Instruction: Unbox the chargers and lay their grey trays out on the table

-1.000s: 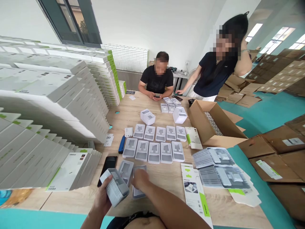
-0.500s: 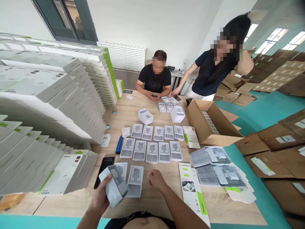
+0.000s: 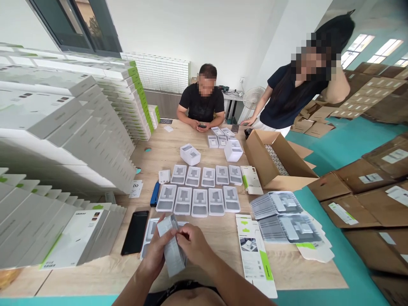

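My left hand (image 3: 154,254) is wrapped round a nested stack of grey plastic insert trays (image 3: 172,251), held tilted above the near table edge. At the stack's upper right edge, the fingers of my right hand (image 3: 195,243) are pinched on a tray; how many sheets they grip is hidden. Beneath my hands lie loose trays, one of them an insert tray (image 3: 149,233) partly covered by the left hand. Just beyond, two rows of single trays (image 3: 199,203) rest face up on the wooden table (image 3: 219,253).
A black phone (image 3: 135,233) and a blue stapler-like tool (image 3: 154,194) lie to the left, beside tall stacks of white boxes (image 3: 79,229). On the right are flat printed cartons (image 3: 255,255), more tray stacks (image 3: 287,225) and an open cardboard box (image 3: 290,183). Two people are across the table.
My right hand has come left from the table and closed on the tray stack's edge. My left hand has brought the stack rightward and turned it more upright. The view has shifted slightly.
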`<state>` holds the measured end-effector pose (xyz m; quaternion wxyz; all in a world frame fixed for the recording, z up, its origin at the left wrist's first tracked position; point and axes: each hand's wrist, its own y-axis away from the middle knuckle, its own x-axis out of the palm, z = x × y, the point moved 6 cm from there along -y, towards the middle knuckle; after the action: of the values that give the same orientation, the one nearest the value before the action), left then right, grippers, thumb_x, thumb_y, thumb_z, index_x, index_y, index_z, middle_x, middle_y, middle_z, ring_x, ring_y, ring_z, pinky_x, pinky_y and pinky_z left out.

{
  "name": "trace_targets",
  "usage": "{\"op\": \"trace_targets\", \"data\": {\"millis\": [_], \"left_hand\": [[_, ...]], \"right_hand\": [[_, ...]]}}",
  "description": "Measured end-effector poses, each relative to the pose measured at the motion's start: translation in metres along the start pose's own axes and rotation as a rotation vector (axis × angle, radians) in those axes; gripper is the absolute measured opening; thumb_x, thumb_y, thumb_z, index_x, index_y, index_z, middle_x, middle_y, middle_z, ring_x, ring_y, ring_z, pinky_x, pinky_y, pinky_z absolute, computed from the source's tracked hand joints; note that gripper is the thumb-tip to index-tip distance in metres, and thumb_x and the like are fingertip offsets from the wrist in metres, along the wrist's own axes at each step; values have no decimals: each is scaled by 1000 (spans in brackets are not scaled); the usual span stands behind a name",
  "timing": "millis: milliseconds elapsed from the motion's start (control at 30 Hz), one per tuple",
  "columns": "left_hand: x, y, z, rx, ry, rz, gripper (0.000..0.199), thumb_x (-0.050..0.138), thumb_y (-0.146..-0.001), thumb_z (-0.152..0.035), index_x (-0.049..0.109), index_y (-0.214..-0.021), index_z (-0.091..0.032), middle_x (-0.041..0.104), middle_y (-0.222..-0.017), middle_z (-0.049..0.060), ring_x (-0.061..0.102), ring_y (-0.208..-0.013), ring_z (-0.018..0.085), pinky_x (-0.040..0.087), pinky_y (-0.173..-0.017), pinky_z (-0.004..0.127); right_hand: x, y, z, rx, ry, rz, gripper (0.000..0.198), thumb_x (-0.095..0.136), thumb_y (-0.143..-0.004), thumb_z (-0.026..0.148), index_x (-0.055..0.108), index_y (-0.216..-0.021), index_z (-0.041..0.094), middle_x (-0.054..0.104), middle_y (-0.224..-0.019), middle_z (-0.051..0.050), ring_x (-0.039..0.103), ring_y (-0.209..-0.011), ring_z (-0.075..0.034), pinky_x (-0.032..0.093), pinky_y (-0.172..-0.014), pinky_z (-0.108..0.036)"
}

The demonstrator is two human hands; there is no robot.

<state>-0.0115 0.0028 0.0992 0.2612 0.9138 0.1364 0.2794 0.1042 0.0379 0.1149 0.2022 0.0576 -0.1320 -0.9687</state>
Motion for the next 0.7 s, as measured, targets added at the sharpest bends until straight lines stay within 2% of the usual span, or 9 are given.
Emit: {"op": "trace_targets", "data": {"millis": [133, 233, 300, 400, 500, 600, 700], "left_hand": [[4, 1, 5, -24, -41, -34, 97, 87, -64, -29, 34, -145, -30, 71, -92, 0, 69, -83, 21, 53, -75, 29], [-1, -2, 7, -25, -43, -86, 99, 89, -60, -27, 34, -143, -31, 71, -94, -1, 69, -81, 20, 54, -74, 28], [-8, -3, 6, -32, -30, -103, 94, 88, -60, -28, 38, -139, -32, 70, -89, -2, 68, -75, 19, 55, -72, 30], [-18, -3, 3, -46, -17, -113, 77, 87, -63, -31, 48, -129, -28, 67, -80, -3, 66, -69, 18, 55, -69, 31], [-22, -3, 1, -66, -22, -109, 63, 86, -64, -31, 54, -117, -24, 66, -80, -2, 67, -71, 18, 55, -69, 30], [-16, -5, 5, -81, -42, -98, 70, 87, -62, -31, 52, -123, -26, 67, -86, -1, 67, -75, 19, 55, -73, 31], [-7, -6, 9, -84, -78, -103, 88, 88, -61, -30, 42, -136, -31, 69, -94, -1, 68, -78, 19, 54, -76, 31]], "right_hand": [[-10, 6, 6, -15, 78, -41, 13, 56, -74, 16, 57, -61, 18, 50, -64, 3, 42, -64, -12, 31, -61, -25], [-30, 10, -8, 34, 45, -83, 10, 54, -73, 18, 56, -64, 18, 50, -63, 3, 43, -63, -12, 32, -61, -24], [-50, 15, -30, 109, -1, -130, 9, 51, -74, 21, 52, -66, 19, 46, -60, 4, 41, -60, -11, 32, -57, -24], [-78, 26, -76, 278, -80, -157, 8, 42, -76, 26, 45, -71, 21, 39, -53, 6, 34, -49, -10, 24, -47, -22], [-92, 35, -117, 402, -115, -166, 10, 41, -75, 29, 41, -68, 22, 40, -50, 6, 35, -45, -10, 22, -44, -22], [-97, 38, -134, 435, -90, -199, 16, 49, -73, 30, 43, -60, 22, 42, -48, 5, 39, -47, -11, 27, -47, -23], [-101, 36, -121, 364, -41, -288, 18, 58, -70, 26, 46, -58, 20, 47, -54, 3, 44, -58, -13, 32, -55, -24]]}}
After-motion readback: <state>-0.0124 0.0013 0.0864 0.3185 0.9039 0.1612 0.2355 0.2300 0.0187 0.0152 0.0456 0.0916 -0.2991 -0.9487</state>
